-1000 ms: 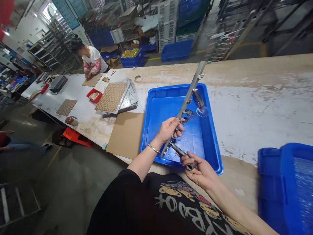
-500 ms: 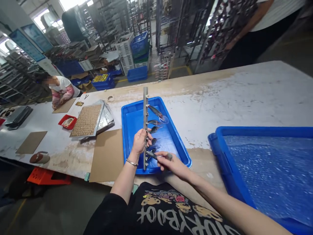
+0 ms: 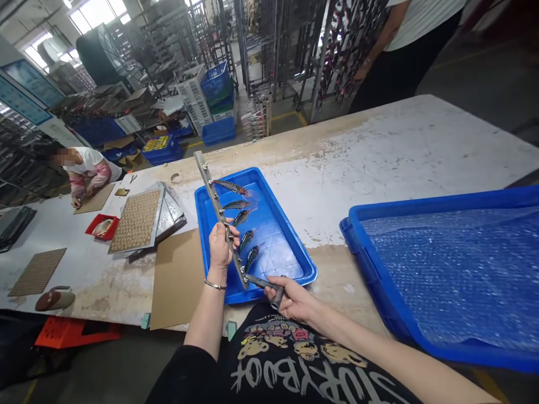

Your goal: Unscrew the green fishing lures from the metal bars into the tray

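My left hand [image 3: 219, 247] is wrapped round a grey metal bar [image 3: 216, 202] fitted with small clips along its length. Several dark fishing lures [image 3: 236, 205] with reddish or clear tails hang from its right side, over a shallow blue tray [image 3: 275, 247]. The bar tilts, its top leaning left. In my right hand [image 3: 292, 300] is a grey tubular tool [image 3: 257, 281] with a hollow, pipe-like end. The tool's tip meets the bar's lower end, near the last clip; exact contact is too small to tell.
A large blue bin [image 3: 366, 247] lined with bubble wrap stands at right. Left of the tray lie a cardboard sheet [image 3: 174, 280], stacked panels [image 3: 138, 216], a red box [image 3: 102, 226] and a mug [image 3: 54, 299]. A person [image 3: 90, 168] works at far left; another stands behind the table.
The bar has swung from upright to a tilt, its top now further left. The tool's tip has moved down to the bar's lower end. The head view has shifted right.
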`<state>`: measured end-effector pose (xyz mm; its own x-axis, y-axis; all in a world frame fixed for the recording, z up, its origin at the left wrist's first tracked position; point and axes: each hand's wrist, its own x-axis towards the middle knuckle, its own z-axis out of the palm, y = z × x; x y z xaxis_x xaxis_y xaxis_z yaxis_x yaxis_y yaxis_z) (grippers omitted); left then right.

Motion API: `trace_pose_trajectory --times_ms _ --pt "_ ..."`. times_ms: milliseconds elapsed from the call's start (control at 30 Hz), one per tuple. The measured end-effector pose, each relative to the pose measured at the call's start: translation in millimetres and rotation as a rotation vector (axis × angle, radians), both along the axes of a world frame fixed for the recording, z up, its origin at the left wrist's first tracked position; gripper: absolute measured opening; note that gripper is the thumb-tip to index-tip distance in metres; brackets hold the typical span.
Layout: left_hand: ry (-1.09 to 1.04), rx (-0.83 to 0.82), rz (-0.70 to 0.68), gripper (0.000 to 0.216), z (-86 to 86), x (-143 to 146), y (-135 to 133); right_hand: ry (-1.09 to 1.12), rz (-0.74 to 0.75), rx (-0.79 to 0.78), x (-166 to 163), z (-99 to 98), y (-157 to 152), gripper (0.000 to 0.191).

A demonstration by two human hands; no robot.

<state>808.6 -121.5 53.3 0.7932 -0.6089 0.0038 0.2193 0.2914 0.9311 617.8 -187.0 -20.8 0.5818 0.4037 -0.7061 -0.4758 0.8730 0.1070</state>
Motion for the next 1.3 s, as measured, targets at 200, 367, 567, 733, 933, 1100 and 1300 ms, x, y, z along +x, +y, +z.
trace_pose_trajectory --times_ms 200,367,567,733,933,1100,1300 --pt "0.023 0.04 -0.018 0.056 0.0 0.6 -2.1 -0.451 0.126 -0.857 -2.9 0.8 0.8 0.029" --pt "0.089 0.146 -0.068 0.058 -3.3 7.3 -11.6 -1.049 0.476 -1.711 -9.0 12.2 -17.5 0.032" --pt "0.079 0.184 0.026 0.059 -3.8 13.3 -8.6 -0.552 0.258 -1.103 -9.3 15.8 -14.0 0.019" --pt "-0.001 0.078 0.064 0.059 4.3 8.0 -3.3 0.084 -0.066 0.059 -3.6 17.0 -8.2 0.026" --pt "-0.029 0.03 0.07 0.055 10.6 -1.3 -4.1 0.139 -0.361 0.39 -2.1 26.0 -0.7 0.024" --pt "-0.056 0.015 0.09 0.053 13.9 -4.1 -3.4 0.161 -0.381 0.403 -1.2 27.3 0.1 0.025" --pt "-0.092 -0.016 0.089 0.05 17.5 -6.7 -1.7 0.097 -0.34 0.324 -1.0 21.8 -3.6 0.015"
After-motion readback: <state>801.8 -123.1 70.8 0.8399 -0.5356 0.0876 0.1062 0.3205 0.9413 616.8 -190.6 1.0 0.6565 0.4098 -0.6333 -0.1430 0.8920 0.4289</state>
